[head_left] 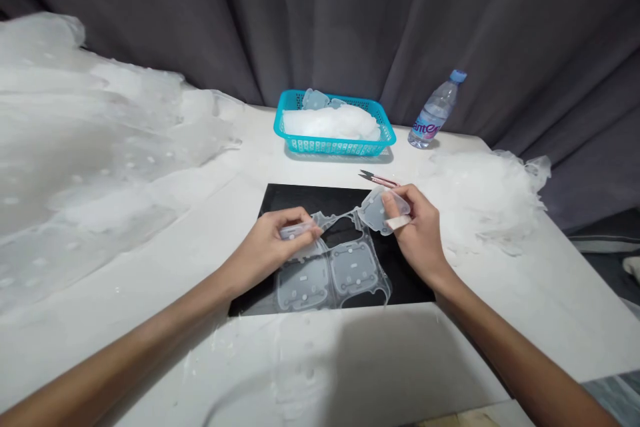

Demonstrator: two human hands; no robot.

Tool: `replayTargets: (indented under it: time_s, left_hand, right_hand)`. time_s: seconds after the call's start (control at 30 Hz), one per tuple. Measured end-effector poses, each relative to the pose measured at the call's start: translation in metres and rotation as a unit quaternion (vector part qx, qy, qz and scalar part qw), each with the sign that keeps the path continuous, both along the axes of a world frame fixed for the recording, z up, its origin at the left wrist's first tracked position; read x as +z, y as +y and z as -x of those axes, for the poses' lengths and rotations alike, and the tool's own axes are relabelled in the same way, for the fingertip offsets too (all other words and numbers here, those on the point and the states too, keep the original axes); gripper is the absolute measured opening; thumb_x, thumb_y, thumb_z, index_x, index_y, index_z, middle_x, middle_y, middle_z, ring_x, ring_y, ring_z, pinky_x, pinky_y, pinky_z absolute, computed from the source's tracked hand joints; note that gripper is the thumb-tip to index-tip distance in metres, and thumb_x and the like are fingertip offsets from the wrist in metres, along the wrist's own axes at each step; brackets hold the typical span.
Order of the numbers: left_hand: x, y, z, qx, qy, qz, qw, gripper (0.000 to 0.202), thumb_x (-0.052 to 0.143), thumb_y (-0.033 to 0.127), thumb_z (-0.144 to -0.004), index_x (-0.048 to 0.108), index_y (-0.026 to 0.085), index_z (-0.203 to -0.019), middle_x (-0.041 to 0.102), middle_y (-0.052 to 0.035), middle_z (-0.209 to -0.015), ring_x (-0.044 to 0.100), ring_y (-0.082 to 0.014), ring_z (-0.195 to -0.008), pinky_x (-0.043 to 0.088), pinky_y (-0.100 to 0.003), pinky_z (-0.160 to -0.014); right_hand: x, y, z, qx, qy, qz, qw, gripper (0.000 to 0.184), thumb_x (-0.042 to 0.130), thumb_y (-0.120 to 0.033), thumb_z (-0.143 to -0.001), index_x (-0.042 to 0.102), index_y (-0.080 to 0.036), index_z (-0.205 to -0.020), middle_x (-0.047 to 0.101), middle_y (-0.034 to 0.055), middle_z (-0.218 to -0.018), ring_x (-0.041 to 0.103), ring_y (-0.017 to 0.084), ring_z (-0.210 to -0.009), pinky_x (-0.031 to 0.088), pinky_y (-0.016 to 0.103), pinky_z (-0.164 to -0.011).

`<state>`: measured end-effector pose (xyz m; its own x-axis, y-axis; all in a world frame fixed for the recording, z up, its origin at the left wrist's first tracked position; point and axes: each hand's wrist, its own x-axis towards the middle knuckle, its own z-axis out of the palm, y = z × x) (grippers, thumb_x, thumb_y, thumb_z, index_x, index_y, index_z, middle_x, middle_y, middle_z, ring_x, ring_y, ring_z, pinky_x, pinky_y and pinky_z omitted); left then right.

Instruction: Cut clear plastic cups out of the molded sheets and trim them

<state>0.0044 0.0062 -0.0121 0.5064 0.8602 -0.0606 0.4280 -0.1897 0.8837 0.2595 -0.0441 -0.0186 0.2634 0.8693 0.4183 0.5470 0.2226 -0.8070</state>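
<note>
The background is filled by a dark grey fabric curtain, in front of which a white, smooth-topped counter is set. Its left side is covered by a large heap of translucent plastic sheeting, its right by a smaller whitish plastic heap. A flat black rectangular board is placed in the middle; beyond it a turquoise perforated plastic basket is filled with white material, and a clear, blue-capped bottle is seen to its right.

Over the board, a translucent moulded plastic sheet is pinched at its upper left between the fingers of the left hand. A rounded, translucent plastic panel is gripped by the right hand, the nearer one to it. Between them a thin strand is stretched left to right, rising slightly rightward. Just beyond the panel, pink-handled snips are laid
</note>
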Motion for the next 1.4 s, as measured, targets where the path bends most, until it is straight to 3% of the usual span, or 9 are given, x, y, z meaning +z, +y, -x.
replayTargets:
  time_s: [0.17, 0.27, 0.37, 0.5, 0.67, 1.1, 1.2, 1.3, 1.4]
  left_hand:
    - [0.014, -0.006, -0.001, 0.147, 0.0, -0.228, 0.962, 0.029, 0.075, 0.046, -0.089, 0.063, 0.02, -0.093, 0.064, -0.0001, -0.088, 0.057, -0.0176, -0.082, 0.045, -0.029, -0.077]
    - [0.021, -0.02, -0.007, 0.007, -0.019, -0.087, 0.996, 0.037, 0.052, 0.05, -0.104, 0.069, 0.021, -0.092, 0.07, -0.0001, -0.088, 0.063, -0.0174, -0.081, 0.048, -0.028, -0.077]
    - [0.015, -0.028, -0.013, -0.08, -0.093, 0.053, 0.991, 0.034, 0.054, 0.051, -0.104, 0.073, 0.023, -0.11, 0.076, -0.0011, -0.105, 0.07, -0.0214, -0.102, 0.053, -0.03, -0.09]
    - [-0.003, -0.029, -0.017, -0.092, -0.182, 0.149, 0.968, 0.043, 0.076, 0.041, -0.093, 0.066, 0.027, -0.132, 0.074, -0.0028, -0.129, 0.07, -0.0236, -0.117, 0.055, -0.033, -0.101]
    - [-0.008, -0.03, -0.015, -0.089, -0.195, 0.13, 0.968, 0.046, 0.082, 0.034, -0.088, 0.068, 0.025, -0.131, 0.074, -0.0043, -0.13, 0.069, -0.0246, -0.122, 0.053, -0.034, -0.107]
    - [-0.006, -0.035, -0.014, -0.068, -0.162, 0.092, 0.98, 0.039, 0.072, 0.037, -0.095, 0.07, 0.023, -0.132, 0.07, -0.008, -0.14, 0.068, -0.0267, -0.125, 0.055, -0.038, -0.106]
    - [-0.005, -0.035, -0.015, -0.061, -0.159, 0.09, 0.981, 0.04, 0.071, 0.037, -0.095, 0.069, 0.021, -0.132, 0.072, -0.0096, -0.136, 0.069, -0.0278, -0.122, 0.055, -0.041, -0.105]
    - [-0.003, -0.035, -0.015, -0.07, -0.144, 0.085, 0.983, 0.039, 0.068, 0.036, -0.096, 0.069, 0.02, -0.132, 0.073, -0.01, -0.134, 0.069, -0.0269, -0.119, 0.054, -0.039, -0.104]
    - [-0.003, -0.037, -0.015, -0.062, -0.119, 0.068, 0.989, 0.037, 0.069, 0.038, -0.096, 0.071, 0.02, -0.128, 0.074, -0.0084, -0.13, 0.07, -0.0254, -0.115, 0.054, -0.035, -0.1]
  right_hand:
    - [0.001, -0.021, 0.027, 0.043, -0.057, -0.108, 0.992, 0.006, 0.065, -0.022, -0.1, 0.066, -0.021, -0.094, 0.063, 0.0003, -0.082, 0.057, 0.014, -0.07, 0.045, 0.028, -0.064]
    - [-0.007, -0.028, 0.039, 0.103, -0.106, -0.154, 0.977, 0.006, 0.065, -0.014, -0.099, 0.066, -0.02, -0.102, 0.066, 0.0027, -0.084, 0.062, 0.015, -0.073, 0.049, 0.028, -0.064]
    - [-0.013, -0.03, 0.044, 0.183, -0.148, -0.151, 0.96, 0.012, 0.063, -0.013, -0.099, 0.064, -0.019, -0.11, 0.071, 0.0064, -0.092, 0.068, 0.018, -0.082, 0.055, 0.03, -0.071]
    - [-0.012, -0.03, 0.036, 0.242, -0.16, -0.126, 0.949, 0.024, 0.063, -0.014, -0.096, 0.062, -0.02, -0.119, 0.075, 0.0093, -0.107, 0.071, 0.021, -0.096, 0.058, 0.034, -0.082]
    - [-0.003, -0.028, 0.022, 0.312, -0.129, -0.047, 0.94, 0.024, 0.067, -0.019, -0.095, 0.064, -0.022, -0.119, 0.073, 0.0059, -0.099, 0.067, 0.019, -0.089, 0.056, 0.032, -0.08]
    - [0.001, -0.032, 0.021, 0.318, -0.12, -0.024, 0.94, 0.02, 0.07, -0.02, -0.094, 0.065, -0.023, -0.113, 0.073, 0.005, -0.099, 0.064, 0.019, -0.087, 0.053, 0.032, -0.075]
    - [0.003, -0.031, 0.02, 0.267, -0.105, -0.042, 0.957, 0.016, 0.065, -0.019, -0.098, 0.066, -0.023, -0.113, 0.068, 0.0026, -0.093, 0.059, 0.017, -0.079, 0.049, 0.031, -0.069]
    - [0.004, -0.026, 0.019, 0.154, -0.111, -0.04, 0.981, 0.02, 0.06, -0.022, -0.102, 0.067, -0.023, -0.121, 0.065, 0.0067, -0.106, 0.06, 0.02, -0.093, 0.048, 0.035, -0.078]
    - [0.003, -0.018, 0.019, 0.165, -0.111, 0.043, 0.979, 0.02, 0.057, -0.031, -0.105, 0.071, -0.024, -0.117, 0.068, 0.0064, -0.108, 0.058, 0.022, -0.099, 0.046, 0.038, -0.085]
